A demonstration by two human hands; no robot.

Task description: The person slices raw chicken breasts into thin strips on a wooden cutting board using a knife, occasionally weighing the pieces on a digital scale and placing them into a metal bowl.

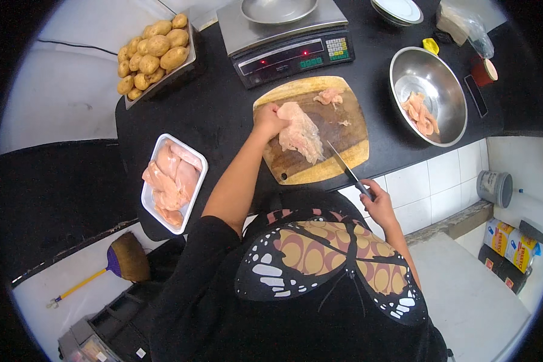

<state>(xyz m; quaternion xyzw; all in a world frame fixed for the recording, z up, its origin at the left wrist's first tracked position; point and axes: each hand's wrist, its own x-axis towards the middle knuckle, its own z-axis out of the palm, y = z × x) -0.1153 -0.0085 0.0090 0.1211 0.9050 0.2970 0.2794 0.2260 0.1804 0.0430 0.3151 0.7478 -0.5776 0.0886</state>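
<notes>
My left hand (269,123) grips the upper left edge of a raw chicken breast (299,133), which lies on a worn wooden cutting board (350,160). In my right hand (379,204) is a kitchen knife (341,162) by its dark handle. Its blade points up and left over the board's front part, a little right of the meat and apart from it. Small trimmings (329,97) sit at the board's far right, with a tiny scrap (344,123) below them. On the left, a white plastic tray (202,181) holds several raw chicken pieces (174,176).
Right of the board stands a steel bowl (452,102) with chicken strips (420,115) inside. A digital scale (294,56) is behind the board, bearing a metal pan (278,11). Potatoes (151,56) fill a metal container (192,54) at back left. A phone (475,96) lies beyond the bowl.
</notes>
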